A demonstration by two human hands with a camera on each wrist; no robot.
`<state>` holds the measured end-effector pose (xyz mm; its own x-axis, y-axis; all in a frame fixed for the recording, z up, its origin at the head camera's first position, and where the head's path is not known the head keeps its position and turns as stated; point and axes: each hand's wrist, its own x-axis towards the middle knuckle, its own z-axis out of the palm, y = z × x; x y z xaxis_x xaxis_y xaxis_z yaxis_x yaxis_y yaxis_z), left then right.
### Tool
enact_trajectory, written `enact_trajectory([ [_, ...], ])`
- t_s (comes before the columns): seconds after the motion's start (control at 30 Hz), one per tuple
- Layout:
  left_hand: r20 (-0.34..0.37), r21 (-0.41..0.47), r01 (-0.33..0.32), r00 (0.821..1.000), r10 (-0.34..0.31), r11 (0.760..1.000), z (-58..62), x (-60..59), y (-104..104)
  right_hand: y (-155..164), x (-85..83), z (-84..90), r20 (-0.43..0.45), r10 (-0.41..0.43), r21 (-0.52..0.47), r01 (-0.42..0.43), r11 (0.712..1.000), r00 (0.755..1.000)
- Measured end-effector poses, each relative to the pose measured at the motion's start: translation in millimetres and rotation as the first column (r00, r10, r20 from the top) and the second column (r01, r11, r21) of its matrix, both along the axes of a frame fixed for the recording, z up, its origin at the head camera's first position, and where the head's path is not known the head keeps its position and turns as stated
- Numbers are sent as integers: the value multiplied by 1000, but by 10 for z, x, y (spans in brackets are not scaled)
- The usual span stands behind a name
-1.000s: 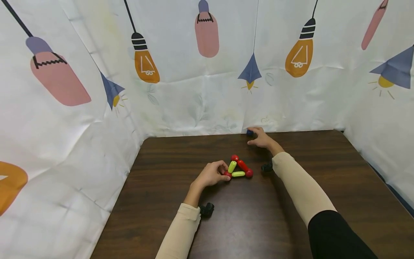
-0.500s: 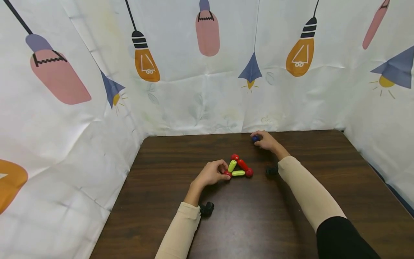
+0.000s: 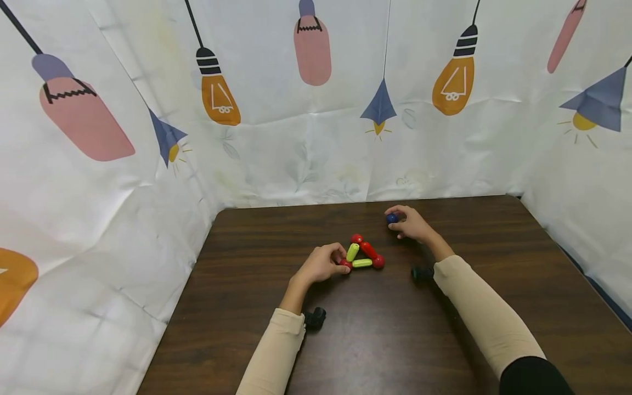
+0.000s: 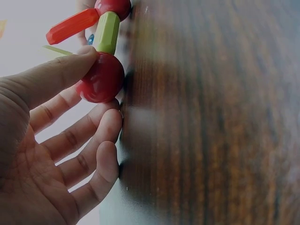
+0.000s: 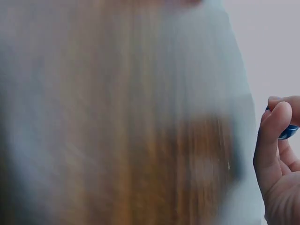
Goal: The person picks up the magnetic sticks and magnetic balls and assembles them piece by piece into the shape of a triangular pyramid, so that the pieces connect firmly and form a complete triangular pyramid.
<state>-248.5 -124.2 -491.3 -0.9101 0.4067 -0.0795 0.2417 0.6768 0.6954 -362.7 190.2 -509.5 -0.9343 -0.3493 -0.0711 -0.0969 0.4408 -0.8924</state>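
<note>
On the dark wooden tabletop (image 3: 375,340), a small triangle of rods and balls (image 3: 361,253) is lying near the middle. It is made of two yellow-green rods, one red rod and three red balls at the corners. The left hand (image 3: 321,264) is sitting at about 9 o'clock from the triangle, its fingers curled, with the thumb and fingertips pinching the red ball (image 4: 101,78) at the triangle's near-left corner; the left wrist view is showing the thumb pressing on top of that ball while the other fingers are lying loosely bent beneath it.

The right hand (image 3: 412,224) is hovering at about 1 o'clock from the triangle, near it but not touching it. Its fingers are curling round a small blue ball (image 3: 391,218), which is being pinched between thumb and fingertips; the right wrist view is blurred, showing only a sliver of blue behind the bent fingers (image 5: 274,126).
</note>
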Motion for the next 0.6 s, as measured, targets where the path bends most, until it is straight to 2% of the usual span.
enact_trajectory([
  [0.33,6,10,-2,1000,2,1000,-16,-9,3,-81,300,61,-15,-6,-139,4,990,1000],
  [0.6,-9,1,-10,1000,10,1000,-25,-15,20,-185,509,171,-54,-17,-265,2,964,998],
])
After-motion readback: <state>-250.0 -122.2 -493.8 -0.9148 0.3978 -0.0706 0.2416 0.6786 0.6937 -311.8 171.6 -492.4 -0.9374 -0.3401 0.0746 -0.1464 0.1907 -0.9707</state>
